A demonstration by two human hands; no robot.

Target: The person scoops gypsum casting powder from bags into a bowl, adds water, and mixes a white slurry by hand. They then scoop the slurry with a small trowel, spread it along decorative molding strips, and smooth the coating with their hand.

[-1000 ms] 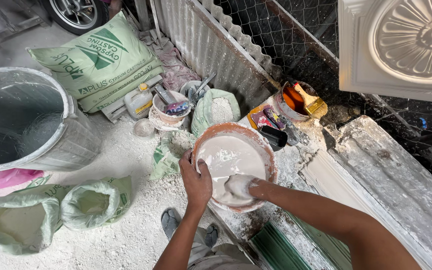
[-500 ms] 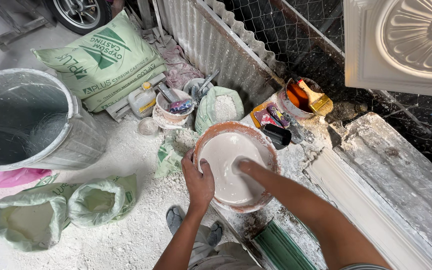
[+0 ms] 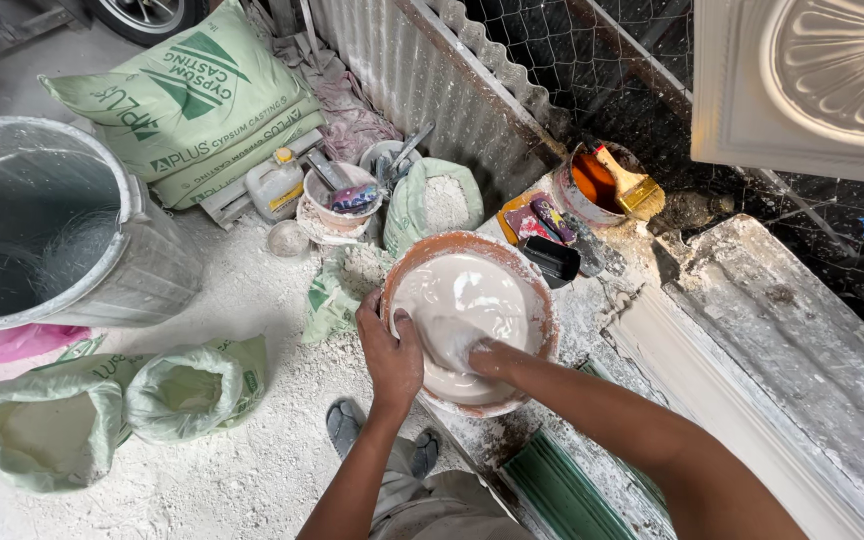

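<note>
While the white mix is already wet and smooth, the stirring by hand looks unfinished.

With the orange-rimmed bowl (image 3: 470, 325) as landmark: the left hand (image 3: 392, 350) curls over its near-left rim, thumb inside, pinching the edge; the right hand (image 3: 472, 352) is sunk in the white slurry (image 3: 467, 300), its fingers hidden, so I cannot tell their spread. Up-left of the bowl lie stacked pale-green sacks (image 3: 197, 105) with dark-green lettering and stripes. Left and below sit two opened green bags (image 3: 112, 410); just above stands another open bag of white powder (image 3: 437, 205). Far left stands a large grey bucket (image 3: 52, 230).
</note>
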